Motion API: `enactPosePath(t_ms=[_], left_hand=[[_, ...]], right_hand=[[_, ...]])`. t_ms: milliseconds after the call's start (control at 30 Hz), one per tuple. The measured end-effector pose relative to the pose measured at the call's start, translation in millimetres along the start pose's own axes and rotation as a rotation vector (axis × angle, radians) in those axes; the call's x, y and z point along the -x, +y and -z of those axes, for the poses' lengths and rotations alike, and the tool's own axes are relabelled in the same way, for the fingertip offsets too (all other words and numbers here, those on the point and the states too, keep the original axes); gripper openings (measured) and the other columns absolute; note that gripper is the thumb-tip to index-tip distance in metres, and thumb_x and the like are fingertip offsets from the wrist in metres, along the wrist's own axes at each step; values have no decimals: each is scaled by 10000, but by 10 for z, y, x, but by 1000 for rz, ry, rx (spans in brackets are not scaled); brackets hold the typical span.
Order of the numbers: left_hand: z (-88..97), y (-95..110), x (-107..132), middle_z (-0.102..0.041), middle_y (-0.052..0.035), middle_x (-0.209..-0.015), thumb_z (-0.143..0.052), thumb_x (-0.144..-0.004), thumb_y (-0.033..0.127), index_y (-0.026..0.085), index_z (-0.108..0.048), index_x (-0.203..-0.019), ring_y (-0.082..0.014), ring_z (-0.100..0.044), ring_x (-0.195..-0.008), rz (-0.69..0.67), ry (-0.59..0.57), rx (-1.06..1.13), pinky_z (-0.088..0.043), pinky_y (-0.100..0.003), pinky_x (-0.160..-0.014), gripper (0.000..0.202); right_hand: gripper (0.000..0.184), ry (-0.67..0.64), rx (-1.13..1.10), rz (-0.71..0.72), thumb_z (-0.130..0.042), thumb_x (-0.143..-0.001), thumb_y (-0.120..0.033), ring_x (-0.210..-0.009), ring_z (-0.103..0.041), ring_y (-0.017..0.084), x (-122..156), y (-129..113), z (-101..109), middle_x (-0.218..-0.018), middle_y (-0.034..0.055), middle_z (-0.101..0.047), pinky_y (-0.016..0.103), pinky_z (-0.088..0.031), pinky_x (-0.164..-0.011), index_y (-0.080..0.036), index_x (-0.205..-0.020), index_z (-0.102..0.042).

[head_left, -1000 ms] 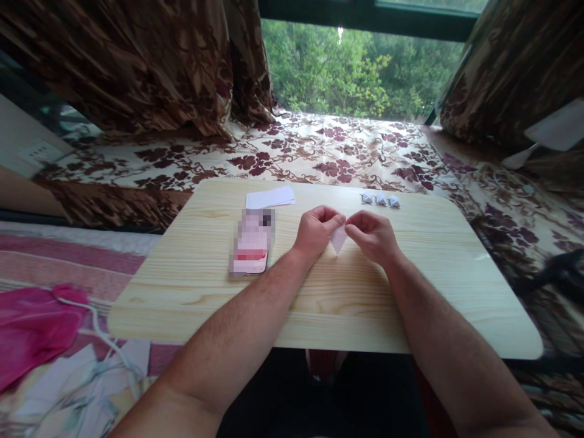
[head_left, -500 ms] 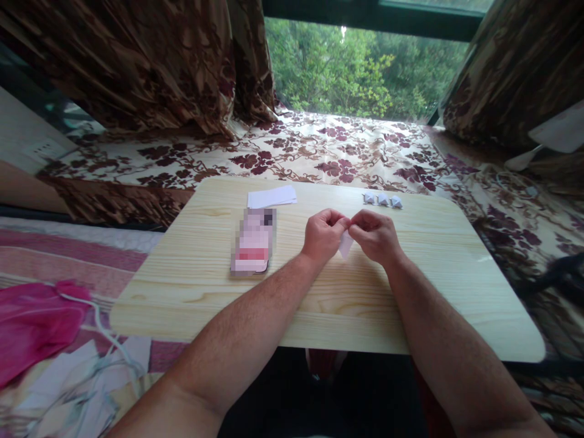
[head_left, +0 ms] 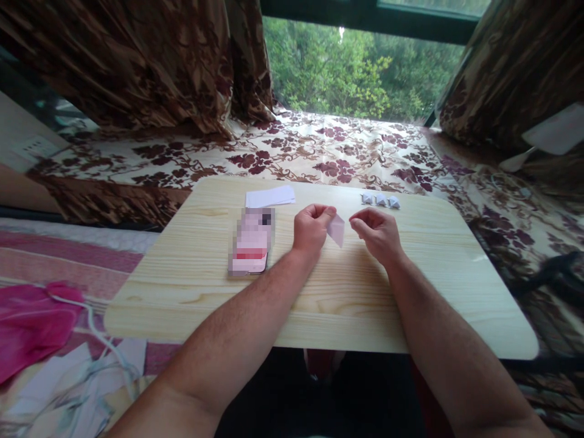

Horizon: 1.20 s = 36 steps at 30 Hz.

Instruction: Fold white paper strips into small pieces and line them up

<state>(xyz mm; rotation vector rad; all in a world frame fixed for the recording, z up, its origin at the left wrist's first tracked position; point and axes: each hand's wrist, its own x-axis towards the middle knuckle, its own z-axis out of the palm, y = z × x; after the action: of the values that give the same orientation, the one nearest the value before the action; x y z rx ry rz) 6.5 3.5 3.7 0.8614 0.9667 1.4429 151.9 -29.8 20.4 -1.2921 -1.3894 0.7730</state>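
My left hand [head_left: 311, 229] pinches a small folded piece of white paper [head_left: 336, 229] between thumb and fingers, holding it just above the wooden table [head_left: 319, 304]. My right hand [head_left: 376, 232] hovers a few centimetres to the right of the paper, fingers curled loosely and not touching it. Both forearms rest on the table.
A phone [head_left: 250, 242] lies left of my left hand, with a stack of white paper slips [head_left: 270, 196] behind it. Three small folded paper pieces [head_left: 380, 199] sit in a row at the far right. Floral cloth, curtains and a window lie beyond; pink fabric [head_left: 27, 322] and cables lie at lower left.
My right hand has let go of the folded paper and drawn slightly to the right. The left hand alone now holds the paper, turned more flat.
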Motion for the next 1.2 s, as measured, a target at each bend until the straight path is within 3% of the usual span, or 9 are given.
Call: enactPosePath(t_ms=[133,233,400,533,667,833,1200], left_hand=[[-15,2,40,-599,12,-645,-838,-661,399,153,-650,-708,-89,-486,-561,-7,-56,-19,-376,-231,-539,313],[-16,18,61,-592,16,-650,-835,-668,403,153,-644,-721,-87,-487,-566,15,-109,19,-385,-230,-548,319],[-18,33,103,-607,18,-663,-824,-640,316,154,-681,-752,-93,-510,-592,70,-258,21,-388,-233,-569,243],[-8,24,89,-604,10,-612,-803,-613,254,145,-686,-692,-100,-515,-575,141,-235,41,-391,-247,-582,179],[8,22,63,-631,-3,-659,-807,-605,228,136,-710,-759,-105,-545,-600,210,-297,91,-390,-248,-591,204],[8,20,64,-588,15,-618,-790,-586,154,128,-679,-695,-83,-513,-580,198,-304,85,-347,-232,-572,157],[-22,59,83,-608,8,-629,-828,-583,200,138,-678,-673,-88,-537,-597,274,-295,207,-389,-236,-597,185]], right_hand=[[137,-61,-8,10,-701,-747,-297,-551,-482,104,20,31,-37,-622,-12,-607,249,-354,-517,-161,-741,-686],[140,-22,-4,18,-699,-740,-271,-526,-446,94,31,58,-61,-573,-28,-561,247,-330,-508,-168,-664,-642],[137,-18,14,34,-686,-737,-260,-522,-430,95,41,57,-61,-561,-32,-540,246,-322,-505,-176,-649,-624],[115,-38,52,36,-665,-732,-247,-522,-421,92,51,33,-51,-561,-35,-531,242,-312,-502,-174,-652,-625],[123,0,46,49,-667,-732,-236,-526,-423,91,50,26,-42,-555,-37,-523,239,-306,-499,-172,-642,-614],[112,-23,10,66,-674,-743,-234,-536,-437,96,44,57,-45,-573,-32,-541,247,-328,-516,-174,-663,-624],[110,-39,19,63,-665,-741,-253,-535,-451,102,42,65,-43,-582,-27,-550,250,-346,-520,-181,-668,-623]])
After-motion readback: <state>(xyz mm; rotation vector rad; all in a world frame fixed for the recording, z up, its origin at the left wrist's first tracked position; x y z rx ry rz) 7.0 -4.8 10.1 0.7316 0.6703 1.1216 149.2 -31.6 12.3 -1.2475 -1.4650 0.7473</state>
